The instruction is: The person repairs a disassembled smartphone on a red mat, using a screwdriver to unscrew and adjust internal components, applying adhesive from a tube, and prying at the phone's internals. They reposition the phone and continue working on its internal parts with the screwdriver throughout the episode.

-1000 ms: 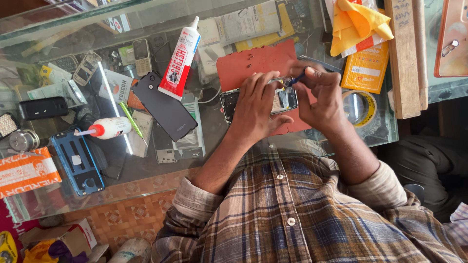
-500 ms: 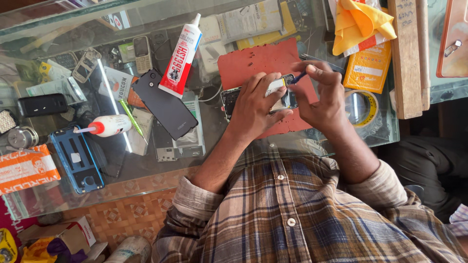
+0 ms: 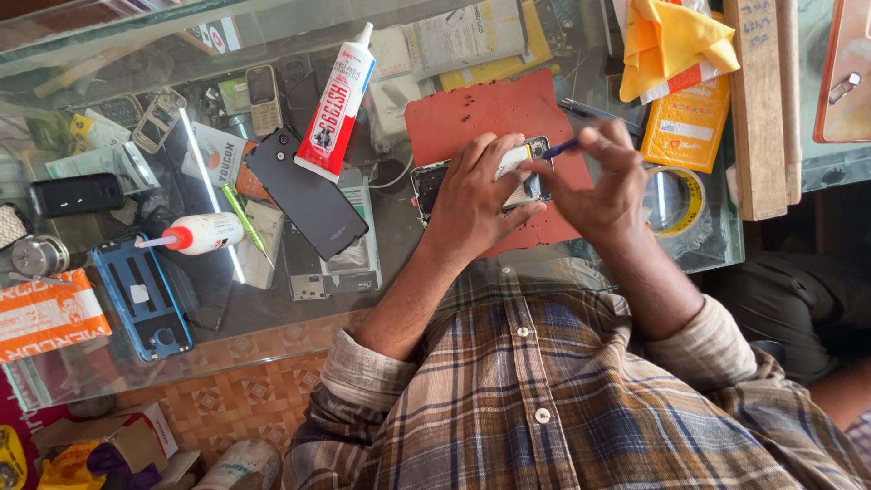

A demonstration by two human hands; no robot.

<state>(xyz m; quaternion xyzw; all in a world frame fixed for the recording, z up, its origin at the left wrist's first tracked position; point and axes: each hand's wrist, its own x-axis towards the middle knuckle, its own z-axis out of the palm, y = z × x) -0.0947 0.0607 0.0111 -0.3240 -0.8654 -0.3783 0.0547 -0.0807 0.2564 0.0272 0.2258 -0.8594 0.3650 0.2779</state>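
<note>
A person's left hand (image 3: 476, 195) presses down on an opened phone (image 3: 481, 181), its grip closed over the body with the fingers spread across the exposed insides, while the right hand (image 3: 603, 177) pinches a thin blue-handled tool (image 3: 561, 148) with its tip at the phone's upper end. The phone lies on a red mat (image 3: 481, 113) towards the far right of the glass surface (image 3: 399, 245), and its back appears to be off. Judging by that, the opening-up is done and the work inside is in progress; nothing shows the phone closed again, so reassembly seems to lie ahead.

A dark back cover (image 3: 308, 195) lies face down left of the mat, apart from the phone, with a tube of adhesive (image 3: 334, 104) just above it, capped and untouched. Further left, a small white bottle with a red cap (image 3: 195, 233) lies on its side beside a green stick-like tool (image 3: 243, 218), and a blue phone frame (image 3: 143, 295) rests near the surface's near left edge, next to an orange box (image 3: 45, 313). A black handset (image 3: 74, 193) sits at the left edge.

To the right of the hands, a roll of tape (image 3: 676, 200) lies flat on the glass below a yellow packet (image 3: 685, 122), with a yellow cloth (image 3: 667, 41) heaped at the far edge and a wooden strip (image 3: 762, 109) running along the right side. The person's plaid sleeves (image 3: 372, 372) fill the lower part of the view.
</note>
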